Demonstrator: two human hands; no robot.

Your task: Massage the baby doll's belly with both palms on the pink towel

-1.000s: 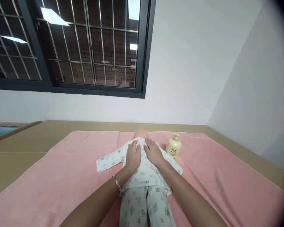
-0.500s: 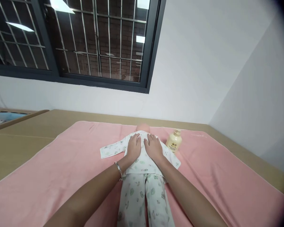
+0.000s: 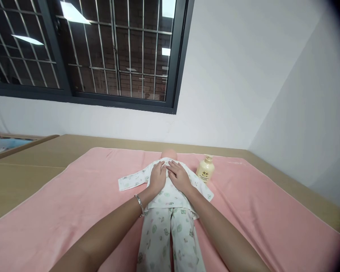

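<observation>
Both left hand [image 3: 158,176] and right hand [image 3: 179,176] are laid flat, grasping nothing, on the doll [image 3: 167,198], its head [image 3: 169,154] near the far edge of the sheet [image 3: 82,200]; pressure is best applied evenly

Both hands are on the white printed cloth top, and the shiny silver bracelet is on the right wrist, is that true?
No, the shiny silver bracelet is on the left wrist, as the head view shows. The left hand and right hand are on the white printed cloth top.
</observation>
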